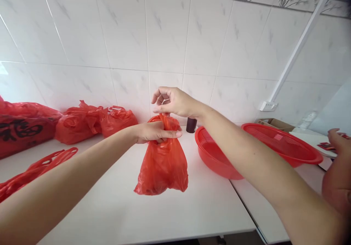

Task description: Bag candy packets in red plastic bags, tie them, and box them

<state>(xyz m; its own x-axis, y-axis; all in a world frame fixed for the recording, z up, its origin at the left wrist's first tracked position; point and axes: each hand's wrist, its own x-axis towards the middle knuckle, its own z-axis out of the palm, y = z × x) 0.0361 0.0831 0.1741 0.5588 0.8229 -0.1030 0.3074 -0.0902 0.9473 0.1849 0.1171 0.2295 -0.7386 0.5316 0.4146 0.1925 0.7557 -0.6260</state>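
Observation:
A filled red plastic bag [163, 168] hangs in front of me, low over the white table. My left hand [156, 132] is closed around its gathered neck, thumb lying across the front. Just above, my right hand [177, 100] has curled fingers at the top of the bag, with a strip of the plastic running up to them. Part of that grip is hidden behind the thumb and the bag. What the bag contains cannot be made out through the plastic.
Tied red bags [119, 121] and a large printed red bag [24, 128] line the wall at left. A loose red bag [41, 168] lies nearer. Right are a red basin [211, 157], a red colander [282, 142], a dark cylinder [191, 125] and another person's arm [338, 172].

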